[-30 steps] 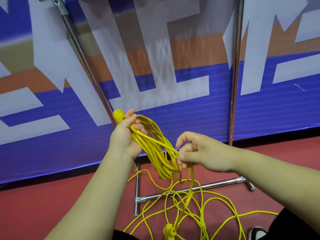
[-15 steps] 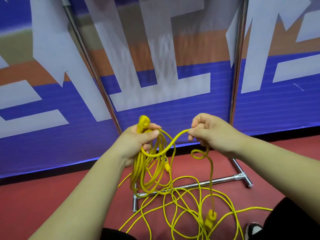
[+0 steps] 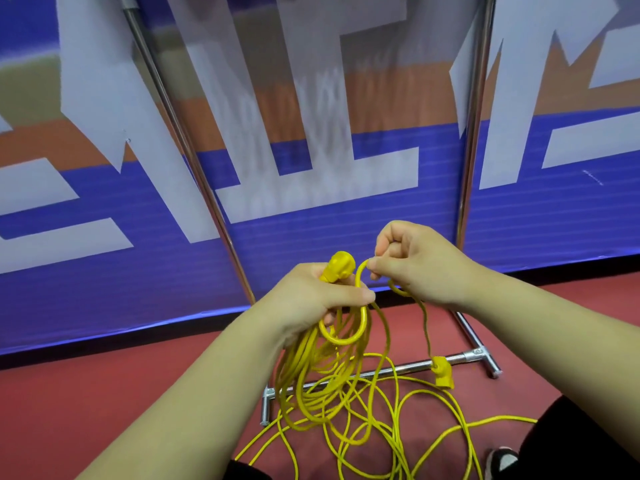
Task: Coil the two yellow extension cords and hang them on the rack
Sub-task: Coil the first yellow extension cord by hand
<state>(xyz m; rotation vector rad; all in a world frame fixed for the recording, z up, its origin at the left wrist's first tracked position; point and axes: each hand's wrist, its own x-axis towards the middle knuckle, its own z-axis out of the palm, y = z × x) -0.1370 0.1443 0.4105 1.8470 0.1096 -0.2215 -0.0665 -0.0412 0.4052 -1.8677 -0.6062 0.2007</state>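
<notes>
The left hand [image 3: 311, 299] is closed tight around a bunch of loops of the yellow cord [image 3: 308, 386]. A yellow plug [image 3: 341, 266] sticks up out of the top of this fist. The loops hang down from the hand toward the floor.

The right hand [image 3: 419, 265] pinches a bit of the same cord between thumb and finger, and its other fingers are curled in. Half a second ago the two hands were apart, with a length of cord stretched between them. Now the right hand is just beside the left one. The cord between them bends into a small round loop under the left thumb.

From the right hand a thin bit of cord drops down to a second plug [image 3: 443, 372]. That plug was low, near the floor. Now it hangs higher, in front of the low bar of the rack [image 3: 472, 133].

More cord lies in a loose messy pile [image 3: 450, 431] on the red floor [image 3: 104, 410], below the hands.

The rack stands behind the hands, with two shiny metal poles and a bar down by the floor. Behind it hangs a blue, white and orange banner [image 3: 346, 237]. A black and white shoe [image 3: 502, 459] peeks in at the bottom right.
</notes>
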